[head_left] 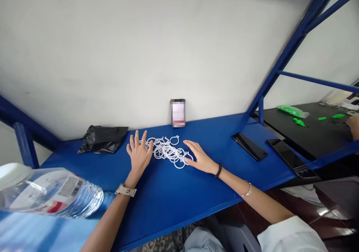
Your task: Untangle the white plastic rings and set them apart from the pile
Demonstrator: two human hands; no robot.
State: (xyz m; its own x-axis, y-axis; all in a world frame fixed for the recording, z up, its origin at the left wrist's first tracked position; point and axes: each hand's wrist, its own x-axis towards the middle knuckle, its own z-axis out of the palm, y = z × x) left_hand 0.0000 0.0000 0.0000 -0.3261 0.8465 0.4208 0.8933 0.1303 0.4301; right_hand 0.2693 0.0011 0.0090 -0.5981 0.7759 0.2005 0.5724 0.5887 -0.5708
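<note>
A loose heap of white plastic rings [168, 151] lies on the blue tabletop [174, 199], many overlapping. Each seems to have a small clasp or tab. At the heap's left end my left hand [139, 152] is spread palm down, its fingers covering part of a ring. On the other side my right hand [202, 160] reaches in from the right, thumb and fingers apart, with the thumb beside the rightmost ring. Neither hand grips anything. Whether the fingertips touch the rings I cannot make out.
A phone-like card [178, 113] leans on the wall. A black plastic bag [102, 139] lies left, near a large clear bottle [56, 192]. Two dark phones [249, 146] lie right. Blue frame bars [291, 46] rise there; beyond, another person's hand [353, 126] is near green pieces [298, 122].
</note>
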